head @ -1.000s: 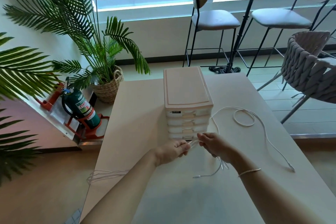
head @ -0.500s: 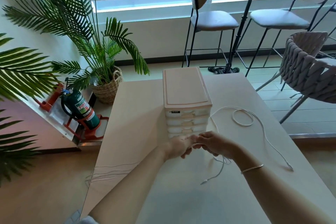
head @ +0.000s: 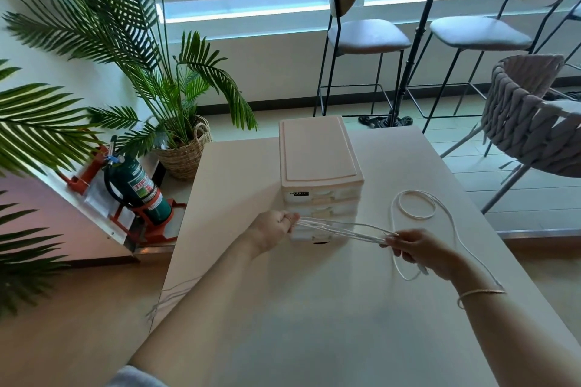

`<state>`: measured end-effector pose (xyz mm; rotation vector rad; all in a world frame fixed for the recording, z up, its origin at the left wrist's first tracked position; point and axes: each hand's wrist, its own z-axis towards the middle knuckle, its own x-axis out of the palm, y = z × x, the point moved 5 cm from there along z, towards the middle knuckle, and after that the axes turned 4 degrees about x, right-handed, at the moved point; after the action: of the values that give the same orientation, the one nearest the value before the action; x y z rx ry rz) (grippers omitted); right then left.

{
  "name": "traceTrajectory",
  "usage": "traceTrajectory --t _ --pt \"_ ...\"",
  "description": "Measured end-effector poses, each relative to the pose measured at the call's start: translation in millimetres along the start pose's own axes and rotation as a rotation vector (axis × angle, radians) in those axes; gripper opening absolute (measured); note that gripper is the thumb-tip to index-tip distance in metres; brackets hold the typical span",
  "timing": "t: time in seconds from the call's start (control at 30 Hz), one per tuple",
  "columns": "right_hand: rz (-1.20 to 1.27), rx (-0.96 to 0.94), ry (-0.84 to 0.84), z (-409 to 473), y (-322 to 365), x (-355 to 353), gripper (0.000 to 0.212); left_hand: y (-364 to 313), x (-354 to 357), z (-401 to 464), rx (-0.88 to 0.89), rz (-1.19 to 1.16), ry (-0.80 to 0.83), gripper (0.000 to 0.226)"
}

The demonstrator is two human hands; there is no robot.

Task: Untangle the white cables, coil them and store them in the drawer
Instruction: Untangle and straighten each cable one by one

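A folded white cable (head: 342, 228) is stretched taut between my two hands just in front of the pale drawer unit (head: 317, 163). My left hand (head: 272, 231) pinches its left end near the unit's lower drawers. My right hand (head: 418, 250) pinches the right end, and a short tail with a plug hangs below it. A second white cable (head: 415, 204) lies on the table at the right, with a small loop near the unit and a long run toward my right wrist. All the drawers look closed.
The beige table (head: 314, 324) spreads under my arms. A woven chair (head: 534, 122) stands at the table's right, bar stools (head: 364, 34) behind. A green fire extinguisher (head: 138, 188) and a potted palm (head: 185, 148) sit on the floor at the left. Thin strands hang off the table's left edge (head: 169, 295).
My hands were close together on the cable in front of the drawers; they have moved apart, the right hand sliding right, so the folded cable is pulled out straight.
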<state>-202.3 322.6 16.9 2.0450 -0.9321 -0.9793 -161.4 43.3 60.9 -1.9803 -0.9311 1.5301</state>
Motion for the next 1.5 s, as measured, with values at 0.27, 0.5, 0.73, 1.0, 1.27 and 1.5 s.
traceTrajectory --t 0.27,0.5,0.73,1.0,1.27,1.5 --pt "-0.25 -0.226 -0.088 -10 81 40 0.032 -28 4 -10 0.066 0.21 0.082 0.037" --pt "-0.362 -0.33 -0.154 -28 172 97 0.055 -77 -18 -17 0.096 0.092 -0.021 0.029" --pt "-0.251 -0.409 -0.397 -19 206 27 0.038 -84 -73 -31 0.192 -0.044 -0.027 0.05" --pt "-0.208 -0.254 -0.55 -18 191 -27 0.044 -63 -130 -42 0.125 -0.12 -0.04 0.05" --pt "-0.356 -0.528 -0.061 -65 287 57 0.046 -146 -141 -44 0.306 0.166 -0.129 0.044" --pt "-0.245 -0.526 0.056 -88 333 51 0.066 -173 -172 -54 0.382 -0.062 -0.187 0.043"
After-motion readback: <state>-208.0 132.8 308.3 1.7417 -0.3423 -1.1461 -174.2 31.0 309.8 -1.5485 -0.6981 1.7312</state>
